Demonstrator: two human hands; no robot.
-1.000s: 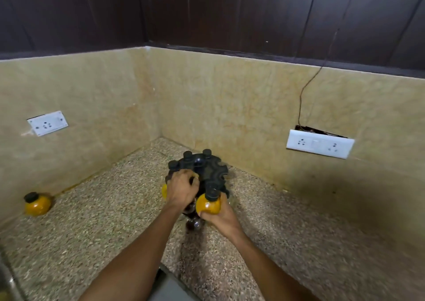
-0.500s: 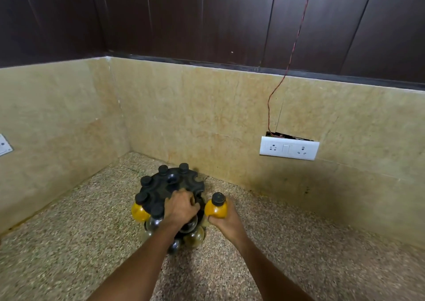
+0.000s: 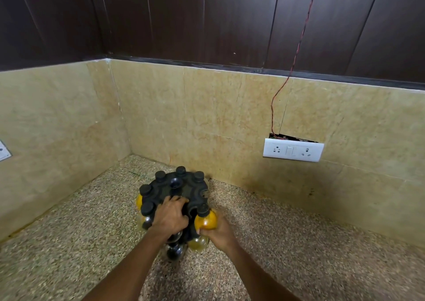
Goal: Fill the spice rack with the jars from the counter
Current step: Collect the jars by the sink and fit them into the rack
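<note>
Presently, the left hand [image 3: 169, 218] grips the black spice rack [image 3: 181, 191] from above. The right hand's [image 3: 217, 230] fingers clasp a yellow jar [image 3: 206, 219] at the rack's edge.

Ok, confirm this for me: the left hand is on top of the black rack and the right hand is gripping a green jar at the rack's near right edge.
Not quite: the jar is yellow-orange with a black cap, not green, as the head view shows. The rest stands: the left hand is on top of the black rack and the right hand has its grip on that jar at the rack's near right edge.
</note>
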